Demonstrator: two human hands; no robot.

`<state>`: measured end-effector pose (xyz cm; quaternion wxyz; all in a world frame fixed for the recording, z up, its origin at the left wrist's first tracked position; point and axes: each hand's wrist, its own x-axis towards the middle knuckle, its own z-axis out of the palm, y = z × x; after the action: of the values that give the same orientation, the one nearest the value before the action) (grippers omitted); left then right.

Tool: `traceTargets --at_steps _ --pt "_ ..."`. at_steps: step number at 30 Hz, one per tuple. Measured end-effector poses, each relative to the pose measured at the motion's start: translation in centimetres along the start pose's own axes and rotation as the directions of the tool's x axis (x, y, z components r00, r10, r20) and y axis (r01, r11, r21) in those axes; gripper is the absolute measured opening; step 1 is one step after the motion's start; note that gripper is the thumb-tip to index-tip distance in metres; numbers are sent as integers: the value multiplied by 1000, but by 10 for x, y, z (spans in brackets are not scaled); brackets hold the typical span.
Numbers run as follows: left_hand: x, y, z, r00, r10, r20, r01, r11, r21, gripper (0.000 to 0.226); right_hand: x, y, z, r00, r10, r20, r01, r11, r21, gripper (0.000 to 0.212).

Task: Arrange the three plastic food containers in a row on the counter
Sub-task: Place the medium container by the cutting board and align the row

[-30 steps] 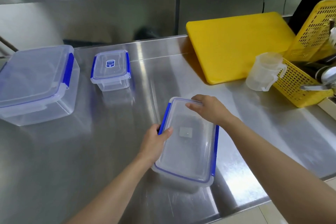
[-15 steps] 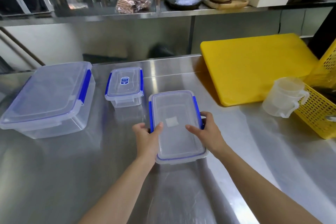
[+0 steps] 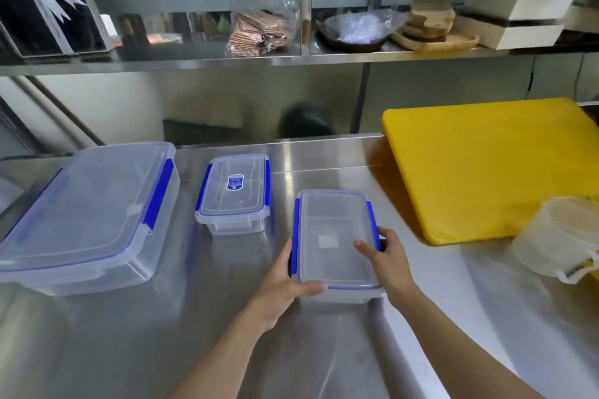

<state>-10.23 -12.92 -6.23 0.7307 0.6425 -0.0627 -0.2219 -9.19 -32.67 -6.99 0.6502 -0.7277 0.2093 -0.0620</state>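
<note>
Three clear plastic containers with blue clips stand on the steel counter (image 3: 162,334). The large container (image 3: 87,214) is at the left. The small container (image 3: 234,194), with a blue label on its lid, is to its right. The medium container (image 3: 334,230) sits further right and a little nearer to me. My left hand (image 3: 285,282) grips its near left corner, thumb on the lid. My right hand (image 3: 387,256) holds its right side, fingers across the lid.
A yellow cutting board (image 3: 486,165) lies at the right, and a translucent measuring jug (image 3: 557,236) stands in front of it. A steel shelf (image 3: 291,58) above the counter holds a wrapped packet, a bowl, wooden boards and boxes.
Both hands have carried the medium container from the near counter edge back and to the right of the small one, turning it parallel to the others. The camera view has tilted up.
</note>
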Motion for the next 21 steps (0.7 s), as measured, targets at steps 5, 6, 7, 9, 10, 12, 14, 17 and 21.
traceTargets --at_steps 5,6,7,9,10,12,14,17,21 --pt "28 1 -18 998 -7 59 -3 984 175 111 41 -5 21 998 -3 63 5 999 -35 40" --pt "34 3 -21 1000 8 21 -13 970 241 115 49 -6 26 998 -2 64 5 999 -40 39" --pt "41 5 -23 999 30 -40 -17 953 301 117 56 -8 31 998 -5 61 9 999 -53 39" --pt "55 7 -27 985 76 -154 -13 927 376 110 70 -13 40 999 -18 37 21 995 -96 40" --pt "61 8 -27 975 108 -194 -13 902 432 100 76 -16 43 999 -31 14 32 991 -127 42" --pt "66 8 -26 934 253 -252 -30 759 651 79 85 -21 50 993 -112 -36 101 969 -224 47" --pt "66 4 -23 861 457 -223 -57 522 851 56 85 -25 56 965 -257 -50 226 915 -333 51" --pt "65 -2 -20 806 574 -147 -34 292 956 39 77 -24 58 930 -349 115 363 826 -431 66" --pt "70 -9 -25 799 594 -95 -22 187 982 49 83 -18 38 816 -119 566 530 544 -650 106"
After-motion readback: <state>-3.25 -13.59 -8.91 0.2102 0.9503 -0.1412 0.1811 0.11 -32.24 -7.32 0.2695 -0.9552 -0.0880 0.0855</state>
